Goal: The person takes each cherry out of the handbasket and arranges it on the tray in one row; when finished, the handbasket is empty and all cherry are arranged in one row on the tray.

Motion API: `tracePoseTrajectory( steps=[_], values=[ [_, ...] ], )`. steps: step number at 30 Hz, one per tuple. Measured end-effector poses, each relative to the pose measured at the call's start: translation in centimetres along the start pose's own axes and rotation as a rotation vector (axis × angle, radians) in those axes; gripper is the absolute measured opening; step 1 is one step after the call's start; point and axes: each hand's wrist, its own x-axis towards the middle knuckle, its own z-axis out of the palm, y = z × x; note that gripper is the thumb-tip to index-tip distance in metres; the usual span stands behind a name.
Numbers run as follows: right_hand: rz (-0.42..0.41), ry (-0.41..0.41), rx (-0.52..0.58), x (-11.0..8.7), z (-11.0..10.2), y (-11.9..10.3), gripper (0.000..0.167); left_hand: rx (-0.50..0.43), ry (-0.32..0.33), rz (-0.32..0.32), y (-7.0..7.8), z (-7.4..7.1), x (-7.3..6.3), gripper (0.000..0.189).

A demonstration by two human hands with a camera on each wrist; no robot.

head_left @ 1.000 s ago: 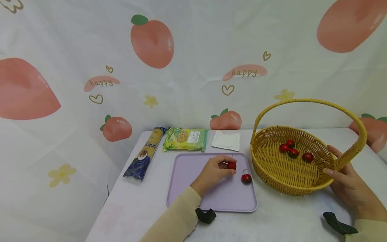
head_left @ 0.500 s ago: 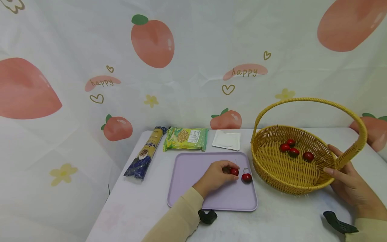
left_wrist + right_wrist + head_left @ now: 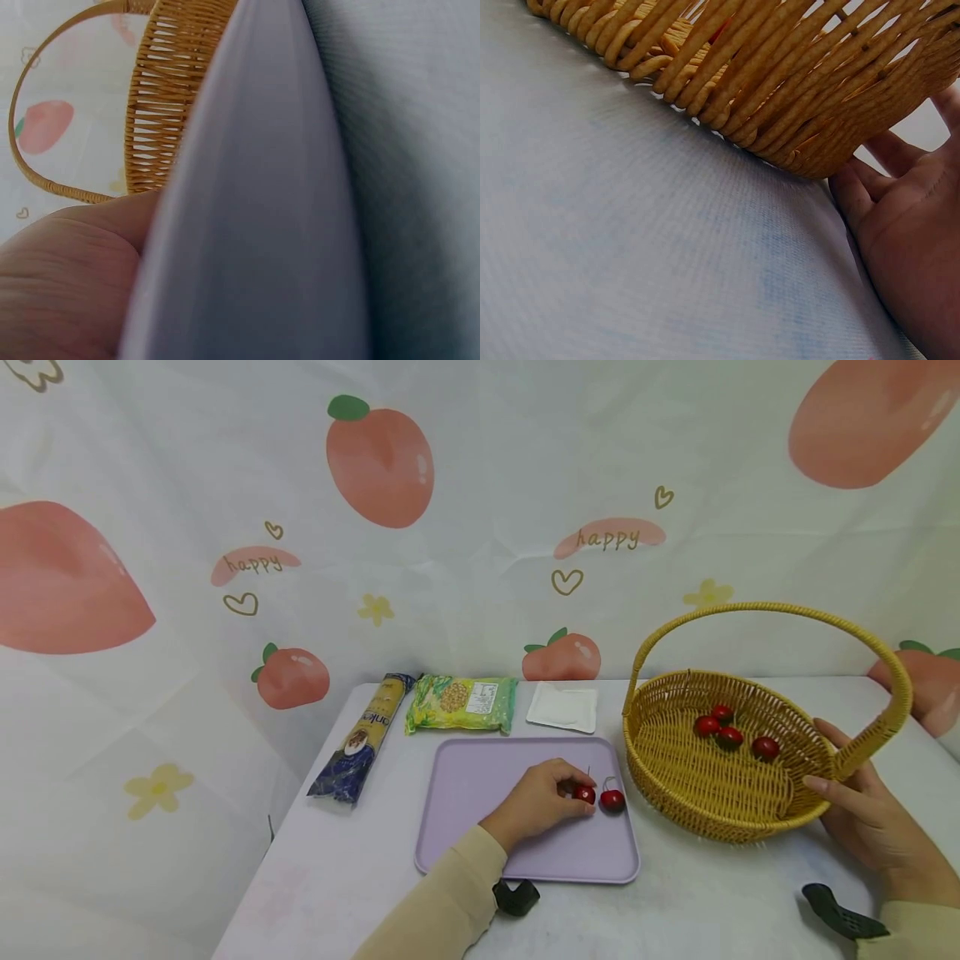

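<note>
My left hand (image 3: 542, 800) is low over the right part of a purple tray (image 3: 472, 760), a dark red cherry (image 3: 584, 794) between thumb and fingers. Just right of it, a second cherry (image 3: 612, 801) with a curved stem lies on the tray. My right hand (image 3: 862, 814) grips the right side of a yellow wicker basket (image 3: 675, 777) near the handle's foot, thumb over the rim. Several cherries (image 3: 728, 739) lie inside the basket. The tray's edge (image 3: 262, 187) fills the left wrist view and hides the fingers. In the right wrist view, fingers (image 3: 851, 191) touch the basket's outer wall.
Behind the tray lie a green and yellow food packet (image 3: 461, 704) and a flat white packet (image 3: 562, 707). A long blue and gold packet (image 3: 362, 739) lies at the left edge of the white table (image 3: 322, 877). The basket's tall arched handle (image 3: 765, 607) rises over it.
My left hand has moved slightly right and toward me with its cherry, down beside the other cherry on the tray. My right hand and the basket have stayed put.
</note>
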Motion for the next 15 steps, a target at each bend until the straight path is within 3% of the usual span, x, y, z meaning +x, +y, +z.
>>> tracePoseTrajectory(
  steps=[7,15],
  values=[
    [0.003,0.006,0.007,-0.03,0.05,-0.05,0.083,0.007,0.011,0.022,-0.13,0.18,0.06,0.027],
    [-0.005,-0.003,-0.006,-0.04,0.02,-0.03,0.082,0.004,0.01,0.004,0.01,0.29,-0.03,0.027]
  ],
)
